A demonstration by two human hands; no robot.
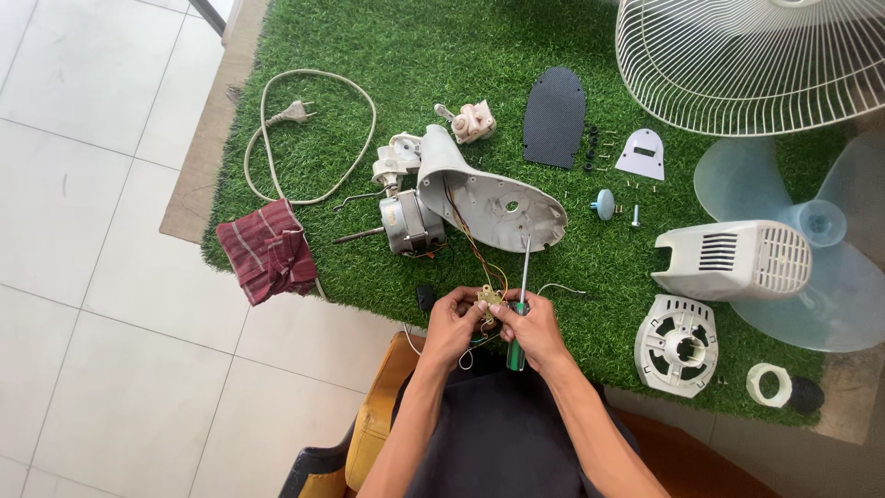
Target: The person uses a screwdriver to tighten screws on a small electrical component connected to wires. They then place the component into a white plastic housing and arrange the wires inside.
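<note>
My left hand [452, 325] and my right hand [533, 330] meet over a small yellowish switch part [489, 297] with coloured wires running from it. Both hands pinch that part between the fingertips. A screwdriver [522, 290] with a green handle is also tucked in my right hand, its shaft pointing up toward the white fan base housing [489, 195]. The wires lead to that housing and to the metal fan motor [410, 224] beside it.
On the green turf mat [369, 37] lie a power cord with plug [295, 115], a dark red cloth [267, 251], a black oval plate [554, 115], a white motor cover [733, 260], a round white bracket [677, 344], a clear fan blade [811, 240], a wire fan guard [747, 55] and loose screws.
</note>
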